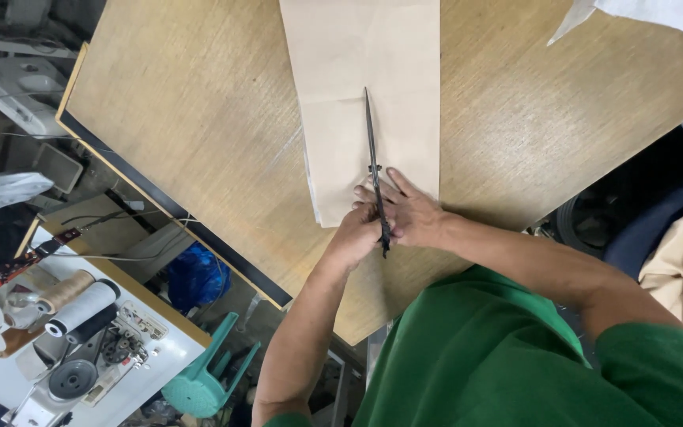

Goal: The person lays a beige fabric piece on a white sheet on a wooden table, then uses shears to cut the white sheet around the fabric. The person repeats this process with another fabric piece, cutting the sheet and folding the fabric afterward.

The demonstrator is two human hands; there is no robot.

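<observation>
Left hand: gripping the long black metal scissors, seemingly clamped on the handles.
Right hand: pressing flat, fingers apart, on the tan paper sheet over the wooden desk.
Risk: the blades are running close beside those fingers; a slipping sheet could be skewing the cut.

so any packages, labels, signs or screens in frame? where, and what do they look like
No signs or screens show.
Label: small pale rectangle with dark print, on the white sewing machine at lower left; too small to make out.
Plastic bag: crumpled, whitish, at the left edge.
Blue bag: bunched up, under the table edge.
</observation>
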